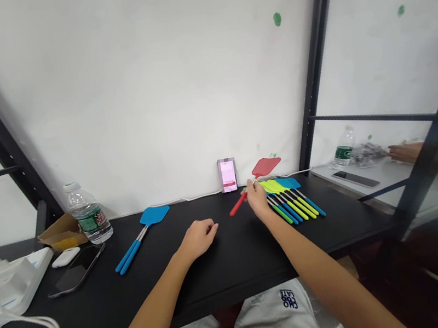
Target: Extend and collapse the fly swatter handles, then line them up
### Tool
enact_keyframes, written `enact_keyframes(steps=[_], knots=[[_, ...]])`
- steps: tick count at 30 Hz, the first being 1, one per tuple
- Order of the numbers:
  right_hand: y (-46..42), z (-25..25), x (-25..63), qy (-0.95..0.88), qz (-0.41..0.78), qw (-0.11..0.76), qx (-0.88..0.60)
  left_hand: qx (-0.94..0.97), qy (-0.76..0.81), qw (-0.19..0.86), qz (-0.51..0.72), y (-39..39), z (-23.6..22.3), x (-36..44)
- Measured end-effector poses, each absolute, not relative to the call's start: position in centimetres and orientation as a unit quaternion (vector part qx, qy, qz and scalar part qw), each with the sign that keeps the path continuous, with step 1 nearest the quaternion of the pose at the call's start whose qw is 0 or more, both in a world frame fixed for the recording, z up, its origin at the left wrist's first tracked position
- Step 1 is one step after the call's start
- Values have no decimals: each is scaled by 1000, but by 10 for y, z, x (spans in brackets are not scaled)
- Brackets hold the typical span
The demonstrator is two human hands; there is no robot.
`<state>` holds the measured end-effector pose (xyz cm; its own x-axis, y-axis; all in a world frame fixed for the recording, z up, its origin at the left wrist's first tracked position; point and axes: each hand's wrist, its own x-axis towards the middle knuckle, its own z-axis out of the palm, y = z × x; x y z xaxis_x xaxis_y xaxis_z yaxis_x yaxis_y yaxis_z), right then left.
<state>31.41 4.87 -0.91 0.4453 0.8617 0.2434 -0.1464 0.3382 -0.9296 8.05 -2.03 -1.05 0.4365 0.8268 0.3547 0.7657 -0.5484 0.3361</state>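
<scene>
My right hand (pixel 257 198) grips the thin metal shaft of a red fly swatter (pixel 266 166), lifted off the black table (pixel 234 261), red handle pointing left and down. Just right of that hand lies a fanned pile of swatters (pixel 291 199) with green, yellow and blue heads and handles. My left hand (pixel 199 238) rests on the table near the middle, fingers loosely curled, holding nothing. Two blue swatters (pixel 141 237) lie together to its left.
At the left stand a water bottle (pixel 88 213), a cardboard piece (pixel 61 231), a white case (pixel 66 257), a dark phone (pixel 77 271) and a white power strip (pixel 9 286) with cables. A small phone (pixel 228 175) leans on the wall. Another person's hand (pixel 404 152) is at the neighbouring table, right.
</scene>
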Motion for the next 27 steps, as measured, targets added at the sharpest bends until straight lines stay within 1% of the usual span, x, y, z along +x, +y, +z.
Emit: enact_keyframes(steps=[2, 3, 5, 7, 9, 14, 17, 21, 24, 27], knots=[[52, -7, 335, -421, 217, 732, -489, 844, 475, 61, 240, -20, -11, 79], [53, -7, 348, -424, 168, 730, -509, 844, 477, 62, 238, -19, -11, 79], [54, -7, 374, -414, 109, 724, -540, 844, 478, 64, 235, -19, -12, 78], [53, -7, 400, -421, 48, 686, -591, 843, 480, 64, 232, -19, -12, 78], [51, -8, 424, -435, 13, 627, -646, 842, 483, 66, 230, -18, -13, 78], [38, -10, 477, -456, -16, 465, -759, 845, 482, 67, 223, -15, -14, 77], [33, -11, 498, -489, -28, 371, -789, 845, 483, 67, 219, -14, -15, 77], [30, -14, 508, -527, 0, 264, -808, 844, 488, 69, 214, -14, -15, 77], [28, -14, 506, -530, 2, 225, -818, 844, 487, 68, 213, -14, -15, 77], [27, -13, 505, -520, -8, 217, -826, 847, 484, 66, 211, -14, -16, 77]])
